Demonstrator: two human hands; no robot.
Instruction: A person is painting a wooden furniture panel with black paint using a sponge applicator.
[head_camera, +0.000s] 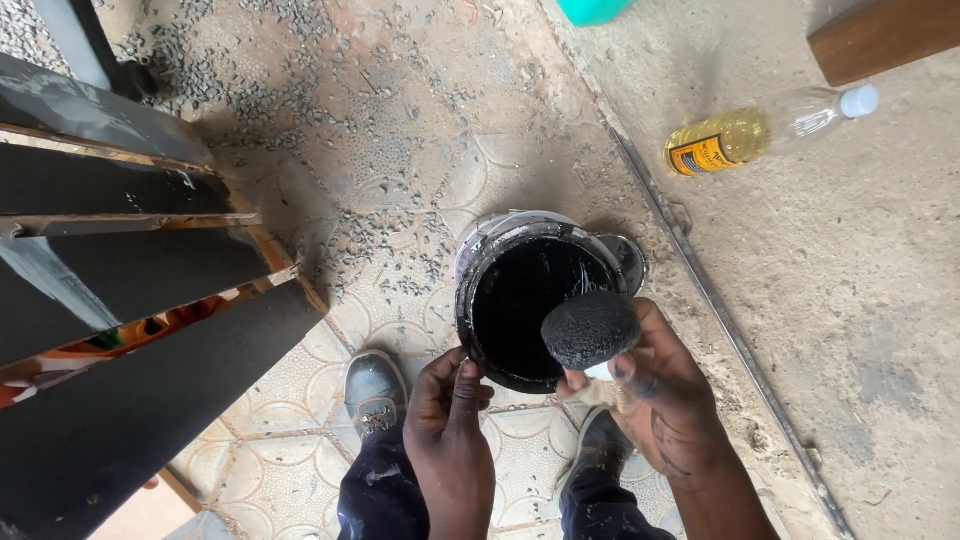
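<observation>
Gripping round paint tin (520, 300), spongy black dauber (590, 330)

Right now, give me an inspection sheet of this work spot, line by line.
Surface: patterned tile floor, dusty, strewn with grit.
Job's things: open can of black paint; black-soaked sponge.
Clutter: plastic bottle of yellow liquid lying on its side.
Hands: left hand grips the can's rim; right hand holds the sponge over the can.
Cables: nothing seen.
Surroundings: black-painted boards at left; metal floor strip; wooden piece top right.
</observation>
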